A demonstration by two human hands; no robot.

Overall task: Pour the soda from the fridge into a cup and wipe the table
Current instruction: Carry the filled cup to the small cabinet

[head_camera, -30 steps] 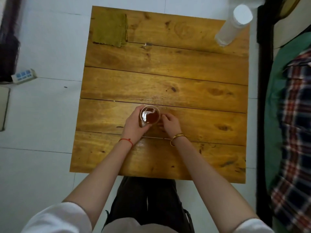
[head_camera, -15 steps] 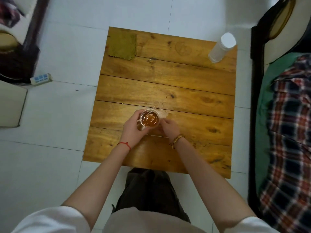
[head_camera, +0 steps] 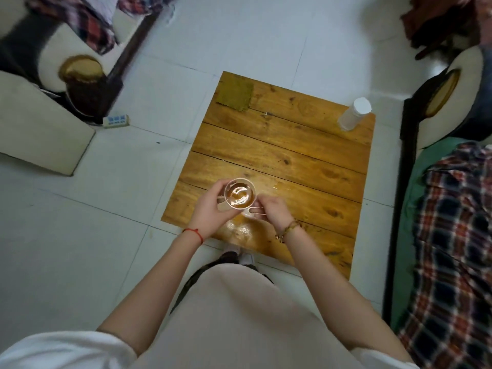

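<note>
Wooden table (head_camera: 292, 145), left hand (head_camera: 210, 211) gripping cup (head_camera: 239, 194), right hand (head_camera: 274, 210) pinching handle

One glass cup (head_camera: 240, 194) between the fingers, one green cloth (head_camera: 234, 96) and one white bottle (head_camera: 354, 114) far beyond them, one table (head_camera: 292, 161).

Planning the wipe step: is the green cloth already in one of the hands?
No. The green cloth lies on the table's far corner, while the left hand and right hand hold the cup.

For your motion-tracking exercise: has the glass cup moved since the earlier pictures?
Yes. The cup, held by both hands, has come toward the person and the table's near-left edge; it now looks lifted off the boards.
</note>
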